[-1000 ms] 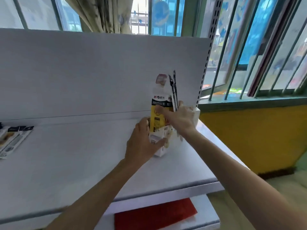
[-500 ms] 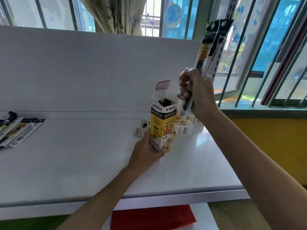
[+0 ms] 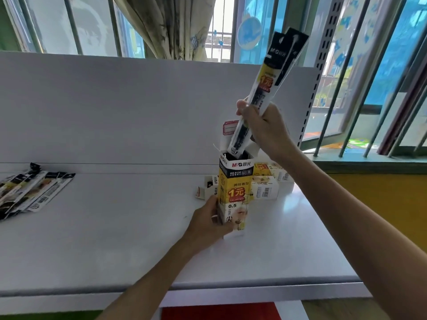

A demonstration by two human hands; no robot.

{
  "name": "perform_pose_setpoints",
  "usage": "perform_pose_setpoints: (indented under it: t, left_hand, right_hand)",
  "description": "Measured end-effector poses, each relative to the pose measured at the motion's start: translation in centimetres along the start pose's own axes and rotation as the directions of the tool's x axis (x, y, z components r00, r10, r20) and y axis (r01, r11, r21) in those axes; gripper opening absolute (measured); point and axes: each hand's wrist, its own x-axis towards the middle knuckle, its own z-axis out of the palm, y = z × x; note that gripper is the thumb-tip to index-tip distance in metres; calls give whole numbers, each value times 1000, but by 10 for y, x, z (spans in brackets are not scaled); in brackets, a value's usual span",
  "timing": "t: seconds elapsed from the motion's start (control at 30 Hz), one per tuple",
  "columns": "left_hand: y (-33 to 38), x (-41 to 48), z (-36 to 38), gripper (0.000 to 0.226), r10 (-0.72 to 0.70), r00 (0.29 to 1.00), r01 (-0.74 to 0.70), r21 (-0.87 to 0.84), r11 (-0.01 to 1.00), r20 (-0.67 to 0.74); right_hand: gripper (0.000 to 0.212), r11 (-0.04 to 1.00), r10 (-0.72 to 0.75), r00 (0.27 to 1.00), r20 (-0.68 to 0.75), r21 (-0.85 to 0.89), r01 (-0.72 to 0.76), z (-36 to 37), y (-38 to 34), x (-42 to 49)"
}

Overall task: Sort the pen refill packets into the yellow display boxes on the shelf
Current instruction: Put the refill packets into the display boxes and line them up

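A tall yellow display box (image 3: 235, 190) stands upright on the white shelf (image 3: 115, 227), its top flap open. My left hand (image 3: 209, 224) grips the box near its base. My right hand (image 3: 263, 128) holds a bundle of pen refill packets (image 3: 268, 82) above the box, tilted to the upper right. The bundle's lower tip sits just inside the box's open top. A pile of loose refill packets (image 3: 30, 190) lies at the shelf's far left.
Several more yellow and white boxes (image 3: 265, 185) lie on their sides behind the upright one. The shelf's white back panel (image 3: 138, 107) rises behind. A window with bars (image 3: 369, 88) is to the right. Something red (image 3: 219, 311) lies on the lower shelf.
My right hand has swung the packet bundle over the box and lowered its tip into the open top. My left hand keeps its grip on the box's base.
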Motion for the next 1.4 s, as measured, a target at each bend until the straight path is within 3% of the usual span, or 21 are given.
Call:
perform_pose_setpoints:
  t: [0.23, 0.4, 0.53, 0.83, 1.0, 1.2, 1.3, 1.4]
  left_hand:
    - [4, 0, -3, 49, -37, 998, 38, -22, 999, 41]
    - [6, 0, -4, 50, -66, 996, 69, -49, 996, 62]
    - [8, -1, -5, 52, -106, 993, 110, -82, 991, 56]
    - [12, -6, -5, 47, -110, 993, 114, -88, 990, 48]
    - [15, -8, -3, 41, -87, 995, 90, -59, 994, 46]
    - [14, -8, -3, 43, -93, 995, 94, -39, 995, 33]
    - [14, -9, -3, 43, -95, 995, 96, -41, 995, 30]
    - [15, -9, -2, 41, -93, 995, 95, -47, 994, 31]
  right_hand:
    - [34, 995, -99, 995, 25, 4, 99, -12, -6, 6]
    - [20, 995, -82, 994, 71, -45, 85, -9, -3, 1]
    - [21, 995, -100, 995, 9, 0, 100, -9, -4, 1]
    - [42, 1000, -13, 993, 122, 15, 11, -9, 1, -6]
    - [7, 995, -3, 996, 84, 100, -5, -16, 4, -7]
    - [25, 998, 23, 981, 193, -67, -10, -15, -11, 0]
    - [45, 990, 72, 969, 237, -132, -41, -17, -14, 6]
    - [28, 996, 64, 990, 128, -64, -56, -17, -10, 5]
